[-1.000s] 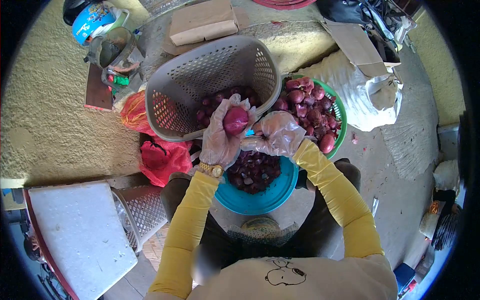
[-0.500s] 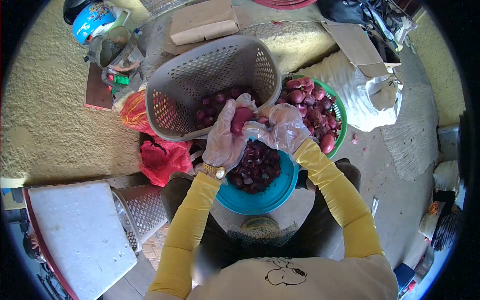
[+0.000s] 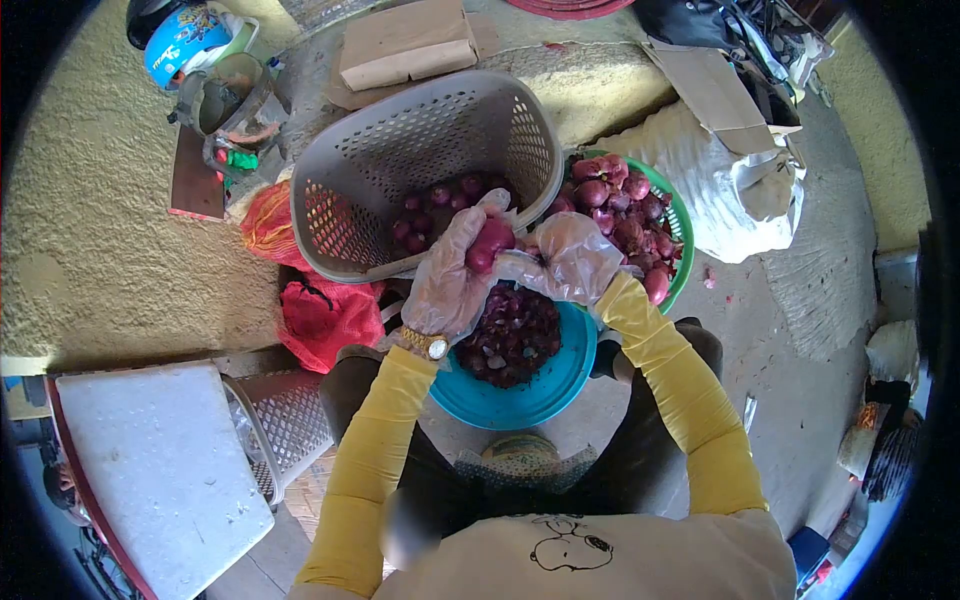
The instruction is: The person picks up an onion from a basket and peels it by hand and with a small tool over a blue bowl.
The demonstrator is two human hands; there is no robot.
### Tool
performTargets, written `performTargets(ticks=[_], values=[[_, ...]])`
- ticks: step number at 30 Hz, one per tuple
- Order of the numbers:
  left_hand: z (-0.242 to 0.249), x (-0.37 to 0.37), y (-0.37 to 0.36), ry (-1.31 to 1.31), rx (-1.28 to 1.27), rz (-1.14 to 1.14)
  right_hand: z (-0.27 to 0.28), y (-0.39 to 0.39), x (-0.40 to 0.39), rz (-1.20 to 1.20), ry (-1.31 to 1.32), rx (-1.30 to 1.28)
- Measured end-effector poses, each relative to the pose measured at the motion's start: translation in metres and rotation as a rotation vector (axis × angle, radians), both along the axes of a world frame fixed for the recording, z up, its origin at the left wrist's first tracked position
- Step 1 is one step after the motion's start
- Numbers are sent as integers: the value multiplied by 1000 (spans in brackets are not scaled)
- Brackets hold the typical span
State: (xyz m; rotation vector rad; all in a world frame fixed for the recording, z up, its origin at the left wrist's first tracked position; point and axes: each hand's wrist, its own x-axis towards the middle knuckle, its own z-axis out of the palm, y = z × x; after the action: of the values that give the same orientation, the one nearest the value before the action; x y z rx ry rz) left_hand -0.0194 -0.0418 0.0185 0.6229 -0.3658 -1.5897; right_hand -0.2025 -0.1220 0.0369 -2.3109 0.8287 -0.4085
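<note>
In a clear plastic glove, my left hand [image 3: 452, 268] holds a smooth purple-red onion [image 3: 490, 246] above the near rim of a grey perforated basket. My right hand [image 3: 572, 256], also gloved, is just right of that onion with its fingers pressed together; what they pinch is too small to name. Below both hands is a blue basin [image 3: 566, 385] with dark red onion peels [image 3: 508, 340]. Purple onions lie at the bottom of the grey basket [image 3: 420, 115]. A green basket [image 3: 684, 240] at the right holds unpeeled onions [image 3: 628, 200].
Red net bags [image 3: 335, 320] lie left of the blue basin. A white foam box lid [image 3: 160, 470] and a second basket [image 3: 290, 420] stand at the lower left. A white sack [image 3: 740, 205] is at the upper right, a cardboard box [image 3: 405, 45] behind the grey basket.
The onion in my left hand has turned slightly and shows more of its surface. My right hand has shifted a little, its fingers now slightly farther from the onion.
</note>
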Motion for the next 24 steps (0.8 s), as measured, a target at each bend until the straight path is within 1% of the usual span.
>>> performTargets(ticks=[2,3,5,6,8,10,12,15,17,18,20,21,23,24], values=[[11,-5,1,5,41,10,3,4,0,61,-59,-214],[15,-6,1,10,83,19,1,3,1,62,-59,-214],[11,-3,1,-11,94,19,-5,0,1,116,163,-181],[11,-1,1,-34,104,18,-8,0,1,117,163,-181],[15,-1,2,-64,127,25,-12,0,1,139,147,-264],[16,-2,3,-94,152,32,-14,0,2,158,178,-260],[13,-1,4,-67,176,-16,-14,0,3,177,207,-258],[2,7,4,-66,250,-82,-6,2,1,247,131,-190],[1,6,4,-56,291,-57,-1,3,3,278,231,-217],[2,5,4,-45,332,-32,0,4,3,279,232,-218],[1,12,5,-61,319,-70,1,6,4,285,180,-59],[0,15,5,-77,306,-108,-2,8,4,286,180,-59],[-7,15,4,-67,288,-94,-4,13,4,245,-46,-28],[-10,16,3,-59,271,-82,0,12,5,246,-46,-28]])
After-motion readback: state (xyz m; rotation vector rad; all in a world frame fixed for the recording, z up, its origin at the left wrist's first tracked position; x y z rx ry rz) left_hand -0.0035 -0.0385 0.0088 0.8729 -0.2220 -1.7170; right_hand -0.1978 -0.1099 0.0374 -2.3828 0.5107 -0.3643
